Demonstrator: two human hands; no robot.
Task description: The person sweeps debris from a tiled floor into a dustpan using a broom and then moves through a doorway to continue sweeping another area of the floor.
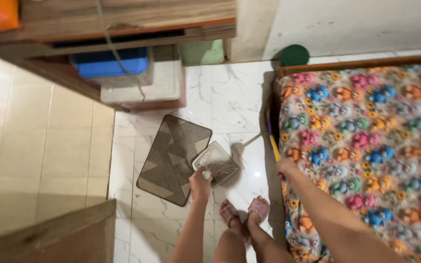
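Two hands busy: left hand [200, 179] fist-gripping dustpan [217, 163] handle; right hand [285, 167] clasping broom stick [272, 139] beside bed [366, 146].

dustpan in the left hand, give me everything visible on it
The dustpan is a pale grey-white tray, plastic by the look, roughly rectangular with a raised rim and a short handle. The left hand grips that handle from above, so most of the handle is hidden. The pan is tilted, its open face turned up toward the camera, and it seems held just above the white marble-look floor, casting a shadow to its right. Its far corner overlaps the edge of the grey patterned mat. Contents cannot be made out.
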